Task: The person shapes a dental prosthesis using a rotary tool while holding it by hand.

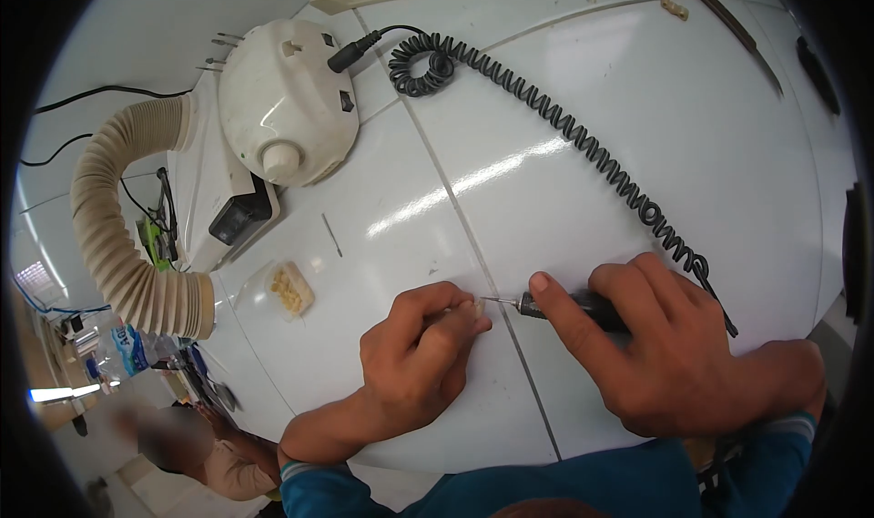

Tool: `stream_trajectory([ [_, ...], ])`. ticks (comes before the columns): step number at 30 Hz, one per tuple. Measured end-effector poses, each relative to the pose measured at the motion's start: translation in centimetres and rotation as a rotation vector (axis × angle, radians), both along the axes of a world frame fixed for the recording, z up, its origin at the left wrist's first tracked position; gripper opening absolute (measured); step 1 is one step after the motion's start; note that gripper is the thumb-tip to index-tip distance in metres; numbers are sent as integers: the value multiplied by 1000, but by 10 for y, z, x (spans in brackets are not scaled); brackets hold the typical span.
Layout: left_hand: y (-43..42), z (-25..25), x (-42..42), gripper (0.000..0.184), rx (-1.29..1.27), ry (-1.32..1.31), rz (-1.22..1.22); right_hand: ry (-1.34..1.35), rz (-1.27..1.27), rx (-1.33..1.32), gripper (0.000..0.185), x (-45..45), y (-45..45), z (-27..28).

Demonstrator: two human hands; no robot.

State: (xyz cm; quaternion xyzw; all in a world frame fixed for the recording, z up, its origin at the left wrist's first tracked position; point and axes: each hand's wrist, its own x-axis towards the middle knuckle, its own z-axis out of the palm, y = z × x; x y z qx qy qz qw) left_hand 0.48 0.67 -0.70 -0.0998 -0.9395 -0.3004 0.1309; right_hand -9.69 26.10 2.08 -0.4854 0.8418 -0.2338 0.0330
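Note:
My right hand [660, 345] is closed round a black rotary handpiece [596, 310], the thumb laid along its front end. The thin metal bur [499, 300] at its tip points left, towards my left hand [421, 350]. Between the fingertips of that hand is a small tooth-coloured piece [479, 308], mostly covered by the fingers. The bur's end is right beside the piece; I cannot tell whether they touch. A black coiled cord [569, 126] runs from near the handpiece up to a white control unit [291, 104].
A ribbed beige suction hose [114, 208] curves at the left. Near it lie a clear bag of yellowish pieces [289, 290] and a loose bur [331, 234]. A knife-like tool [728, 22] is at the top right. Another person [228, 459] sits at the lower left by a water bottle [127, 350].

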Motion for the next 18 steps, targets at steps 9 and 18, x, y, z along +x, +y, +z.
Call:
stream_trajectory([
  [9,0,6,1,41,-32,-56,-19,-5,0,-18,57,1,-1,-3],
  [18,0,2,-3,36,-5,-13,-27,37,19,-7,56,2,0,-4],
])
